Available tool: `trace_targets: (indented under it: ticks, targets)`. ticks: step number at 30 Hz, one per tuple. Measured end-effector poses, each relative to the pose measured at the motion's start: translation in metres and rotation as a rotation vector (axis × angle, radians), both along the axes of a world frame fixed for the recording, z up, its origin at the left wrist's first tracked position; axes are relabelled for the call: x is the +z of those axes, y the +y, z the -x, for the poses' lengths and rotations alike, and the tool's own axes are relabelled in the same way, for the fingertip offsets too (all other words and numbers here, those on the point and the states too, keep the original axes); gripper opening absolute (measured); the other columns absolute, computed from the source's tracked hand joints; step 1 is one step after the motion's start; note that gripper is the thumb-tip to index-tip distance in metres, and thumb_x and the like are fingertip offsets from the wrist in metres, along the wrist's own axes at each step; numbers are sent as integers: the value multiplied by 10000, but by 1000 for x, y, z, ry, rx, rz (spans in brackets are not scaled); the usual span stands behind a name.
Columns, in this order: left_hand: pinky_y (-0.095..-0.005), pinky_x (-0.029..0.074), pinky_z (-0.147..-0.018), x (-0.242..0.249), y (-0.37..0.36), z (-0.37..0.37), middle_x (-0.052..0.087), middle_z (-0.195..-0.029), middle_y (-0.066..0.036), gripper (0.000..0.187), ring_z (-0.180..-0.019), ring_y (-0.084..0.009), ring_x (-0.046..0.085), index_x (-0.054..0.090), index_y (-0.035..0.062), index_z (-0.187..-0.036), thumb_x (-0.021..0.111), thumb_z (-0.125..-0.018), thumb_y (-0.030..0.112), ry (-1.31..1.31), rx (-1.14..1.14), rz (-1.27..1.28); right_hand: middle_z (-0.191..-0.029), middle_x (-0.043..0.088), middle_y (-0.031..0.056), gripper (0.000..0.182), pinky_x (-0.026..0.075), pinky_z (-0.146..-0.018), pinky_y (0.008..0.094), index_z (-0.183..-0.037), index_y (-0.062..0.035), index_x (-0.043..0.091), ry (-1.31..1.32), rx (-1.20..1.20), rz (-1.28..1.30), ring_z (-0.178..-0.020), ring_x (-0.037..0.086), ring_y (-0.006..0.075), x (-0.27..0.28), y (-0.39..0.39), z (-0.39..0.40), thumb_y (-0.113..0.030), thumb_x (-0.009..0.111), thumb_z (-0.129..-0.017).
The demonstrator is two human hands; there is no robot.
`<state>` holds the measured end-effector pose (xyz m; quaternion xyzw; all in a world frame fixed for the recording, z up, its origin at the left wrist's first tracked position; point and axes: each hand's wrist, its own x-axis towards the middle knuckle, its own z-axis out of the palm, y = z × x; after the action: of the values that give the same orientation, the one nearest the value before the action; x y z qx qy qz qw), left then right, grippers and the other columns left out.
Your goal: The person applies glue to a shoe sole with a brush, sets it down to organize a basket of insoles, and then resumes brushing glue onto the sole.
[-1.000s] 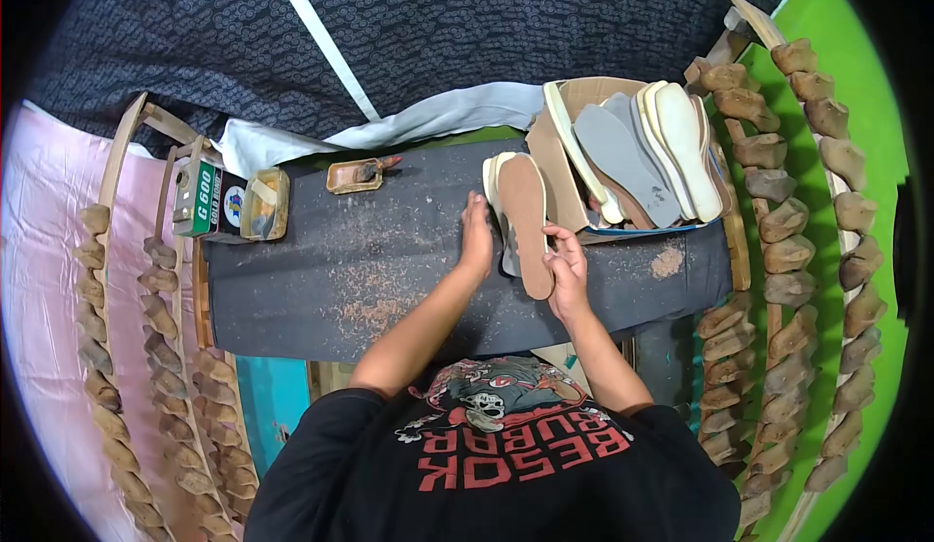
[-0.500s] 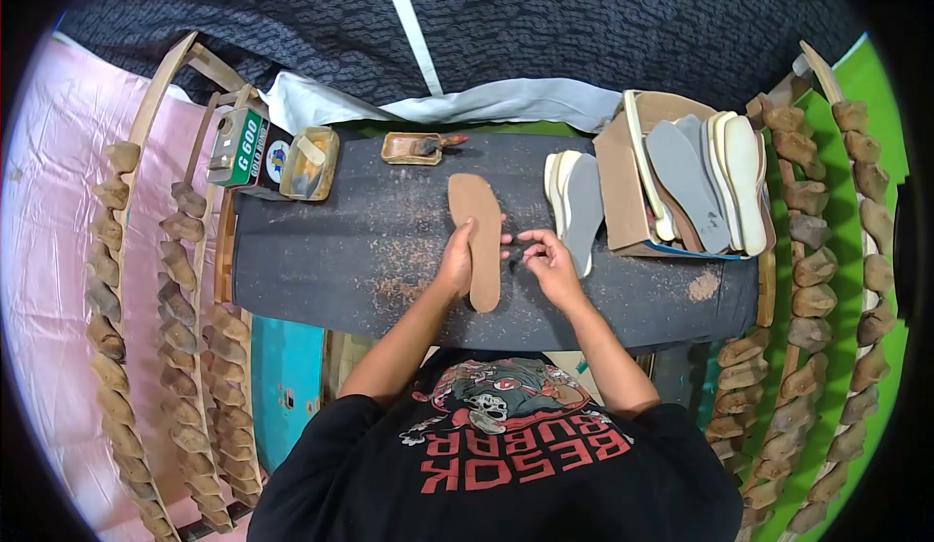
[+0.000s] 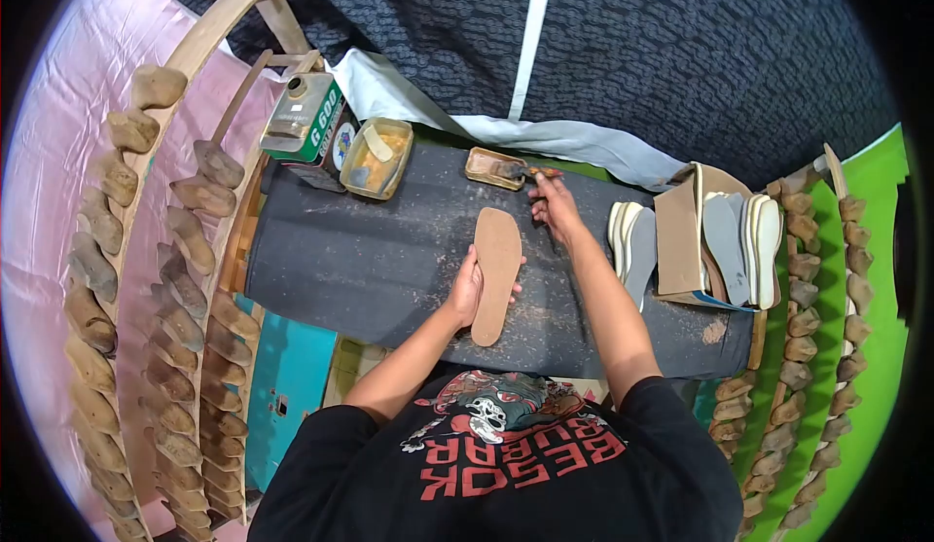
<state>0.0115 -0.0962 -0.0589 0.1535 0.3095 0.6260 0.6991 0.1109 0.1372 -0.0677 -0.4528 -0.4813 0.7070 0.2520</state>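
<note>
My left hand (image 3: 468, 291) is closed around a brown insole (image 3: 497, 274), holding it upright above the table with its fingers behind it. At the back of the table, my right hand (image 3: 557, 209) has its fingertips at the orange-brown handle of a brush (image 3: 545, 171) and appears to pinch it. The dark brush head rests in a small shallow tray (image 3: 477, 165). To the right of my right arm lie several white and grey soles (image 3: 637, 245).
A cardboard box (image 3: 679, 240) of soles stands on the right of the dark table (image 3: 321, 260). At the left back are a G 600 can (image 3: 304, 124) and a tub (image 3: 394, 177) of yellowish paste. Racks of wooden shoe lasts (image 3: 94, 313) flank both sides. Shavings litter the cloth.
My right hand has moved from beside the insole forward to the brush handle. The left hand still holds the insole. The camera view has turned, shifting the table contents.
</note>
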Motion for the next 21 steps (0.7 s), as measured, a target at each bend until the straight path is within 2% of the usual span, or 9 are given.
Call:
trace_targets:
  ticks: [1, 2, 6, 13, 14, 15, 17, 18, 21]
  targets:
    - [-360, 584, -730, -2, -3, 9, 622, -1327, -105, 778, -876, -206, 684, 482, 98, -1438, 166, -1020, 672, -2, -12, -8, -973, 630, 73, 579, 469, -498, 254, -1385, -60, 458, 67, -36, 51, -593, 569, 112, -1, 3, 8, -411, 654, -969]
    - [-361, 584, -729, -4, -5, 15, 619, -1331, -105, 776, -875, -205, 684, 477, 98, -1442, 160, -1023, 668, -5, -24, -17, -937, 631, 63, 384, 468, -494, 249, -1243, -79, 522, 65, -106, -26, -588, 571, 105, -4, 4, 15, -365, 612, -1002]
    - [-359, 583, -727, -5, -11, 37, 619, -1325, -108, 774, -877, -204, 683, 472, 95, -1444, 152, -1027, 663, -26, -25, 6, -874, 648, 46, 234, 463, -490, 241, -1206, -93, 582, 77, -198, -113, -596, 580, 95, -7, 13, 44, -251, 537, -1038]
    - [-359, 584, -752, -10, -5, 40, 602, -1357, -117, 790, -888, -206, 685, 457, 105, -1466, 162, -1015, 682, -25, -65, -27, -854, 688, 70, 199, 445, -484, 249, -1174, -79, 596, -71, -176, -258, -572, 569, 103, -11, 7, 72, -194, 559, -1015]
    - [-359, 584, -751, -10, -4, 39, 599, -1362, -118, 788, -887, -205, 684, 451, 105, -1471, 161, -1017, 680, -23, -74, -35, -831, 702, 81, 186, 499, -546, 286, -1126, -58, 622, -84, -188, -300, -600, 612, 135, -9, 8, 69, -167, 600, -978]
    - [-359, 584, -751, -10, -3, 38, 599, -1362, -118, 788, -887, -205, 684, 451, 105, -1471, 161, -1017, 680, -21, -78, -33, -831, 702, 81, 186, 499, -546, 286, -1126, -58, 622, -83, -192, -299, -600, 612, 135, -5, 7, 65, -167, 600, -978]
    - [-359, 584, -753, -10, -1, 33, 599, -1365, -119, 781, -887, -202, 683, 451, 105, -1471, 164, -1020, 674, -60, -80, -35, -817, 715, 100, 182, 543, -639, 333, -1057, -16, 646, -318, -203, -739, -657, 665, 167, 15, 2, 53, -153, 629, -939]
    - [-359, 584, -753, -9, -1, 30, 599, -1365, -119, 781, -887, -202, 683, 451, 105, -1471, 164, -1020, 674, -60, -90, -37, -826, 723, 151, 192, 553, -701, 368, -1016, 21, 655, -377, -193, -805, -707, 707, 229, 31, -2, 48, -139, 640, -910]
    - [-361, 586, -725, -9, 5, 22, 618, -1322, -98, 779, -880, -201, 681, 471, 104, -1447, 174, -1017, 681, -63, -79, -35, -845, 710, 208, 199, 543, -692, 385, -1024, 31, 651, -433, -70, -961, -708, 707, 289, 52, -4, 36, -130, 633, -908]
